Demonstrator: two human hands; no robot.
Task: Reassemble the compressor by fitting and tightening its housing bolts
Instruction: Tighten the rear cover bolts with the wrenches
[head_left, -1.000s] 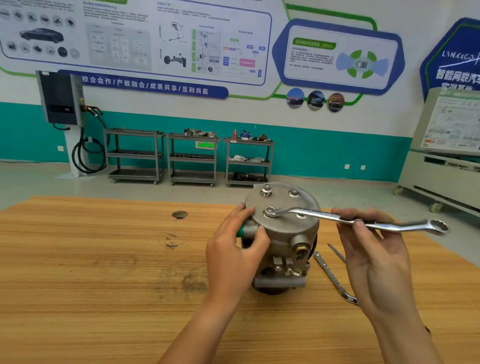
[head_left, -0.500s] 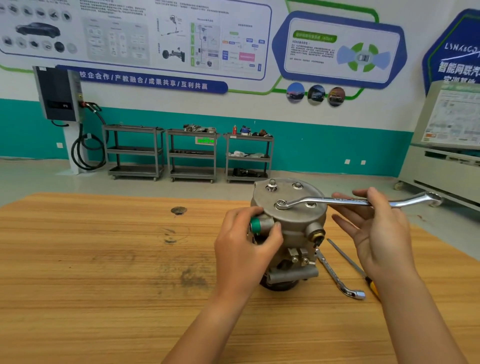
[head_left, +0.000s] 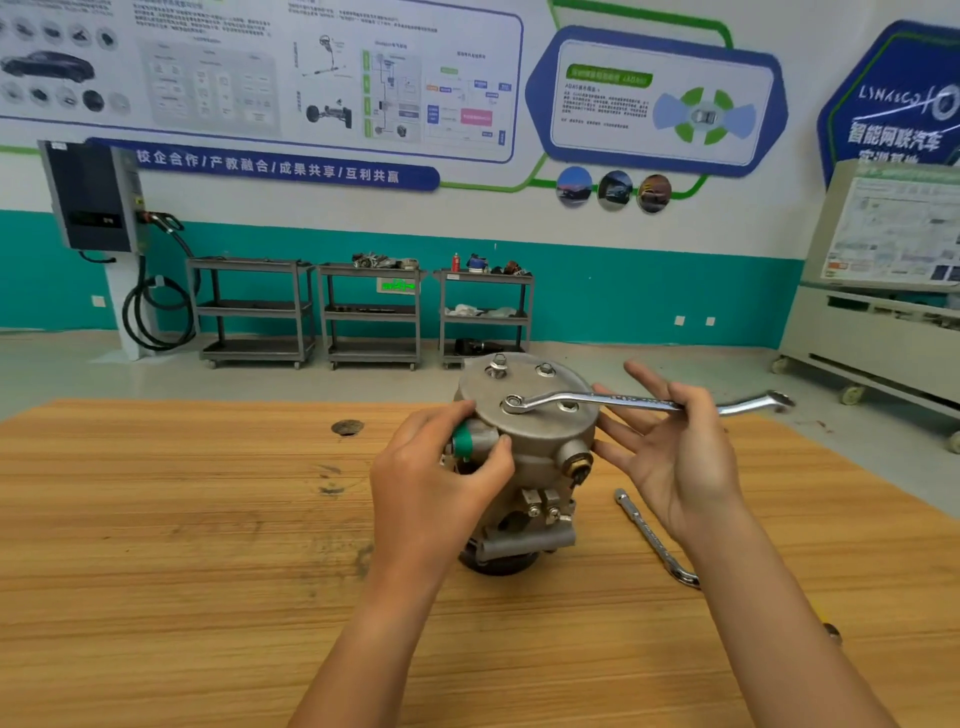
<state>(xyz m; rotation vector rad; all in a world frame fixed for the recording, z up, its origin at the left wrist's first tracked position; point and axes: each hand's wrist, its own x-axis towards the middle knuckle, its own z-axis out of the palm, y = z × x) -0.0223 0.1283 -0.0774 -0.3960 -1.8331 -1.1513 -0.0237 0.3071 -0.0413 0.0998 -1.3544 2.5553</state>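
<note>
The grey metal compressor (head_left: 540, 457) stands upright on the wooden table (head_left: 182, 545), its round end cover facing up. Two bolts (head_left: 497, 365) stand at the cover's far edge. A silver ring wrench (head_left: 613, 400) lies across the cover, its left ring over a bolt near the front left. My left hand (head_left: 436, 493) grips the compressor's left side by a green-capped port (head_left: 462, 441). My right hand (head_left: 675, 447) is to the right of the cover, fingers spread, thumb and palm pressing on the wrench shaft.
A second wrench (head_left: 652, 535) lies on the table right of the compressor, partly behind my right forearm. A dark round hole (head_left: 347, 427) marks the table's far side. Three shelf carts (head_left: 371, 312) stand by the wall; a white cabinet (head_left: 883, 291) is far right.
The wrench handle has swung away from me, from pointing right and slightly near to pointing right and far. My right hand opened its fingers along the shaft. My left hand kept its hold.
</note>
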